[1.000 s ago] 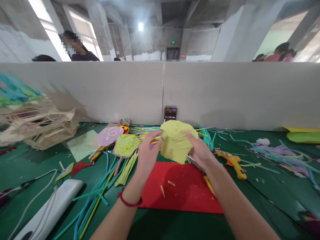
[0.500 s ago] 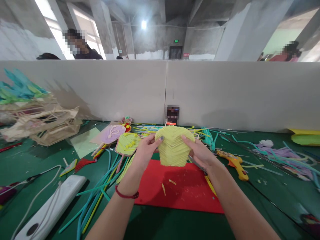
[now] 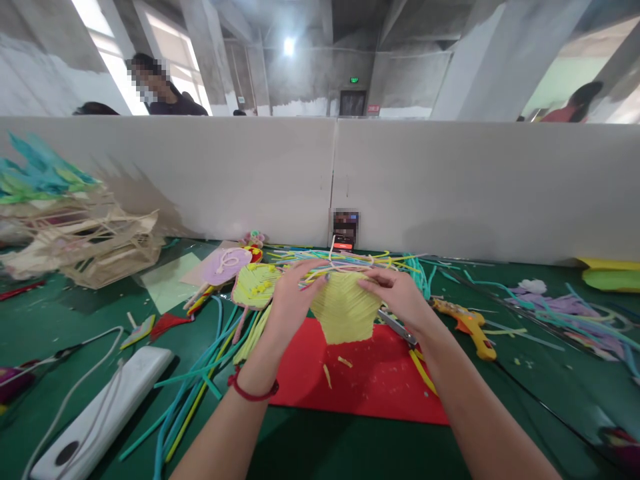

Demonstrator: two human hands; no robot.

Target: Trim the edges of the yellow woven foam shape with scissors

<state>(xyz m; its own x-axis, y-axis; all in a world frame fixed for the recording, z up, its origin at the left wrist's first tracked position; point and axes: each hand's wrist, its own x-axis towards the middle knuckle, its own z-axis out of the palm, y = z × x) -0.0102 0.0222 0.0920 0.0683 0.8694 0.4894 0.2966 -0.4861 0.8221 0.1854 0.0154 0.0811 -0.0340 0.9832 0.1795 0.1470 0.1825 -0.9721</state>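
Left hand [image 3: 290,300] and right hand [image 3: 397,297]: both closed on the upper edges of one yellow woven panel [image 3: 344,308], fingers curled over its top, thumbs behind; the panel hangs tilted between them, its lower point just above the red sheet [image 3: 365,383] on the green worktop [image 3: 525,393]. State of work, as judged: the panel's face is fully covered in close-laid yellow strands forming a chevron, so the covering looks done; loose strand ends at the top edge, under the fingers, appear untrimmed or untucked. Yellow offcuts lie scattered on the red sheet below the hands. Just right of the right hand: an orange-and-yellow glue gun [image 3: 467,325], lying on its side; a metal blade-like tool [image 3: 397,327] partly hidden under the wrist, kind not discernible. Just left of the left hand: a smaller yellow leaf-shaped piece [image 3: 255,285], then a lilac fan-shaped piece [image 3: 225,263]. Beyond the hands: a tangle of coloured strands [image 3: 350,260], crowding the far edge. Nearer left: long teal and yellow strips [image 3: 195,390], a white power strip [image 3: 100,413] with cable. Far left: stacked pale frames [image 3: 85,247]. Behind all: a grey partition [image 3: 450,187].
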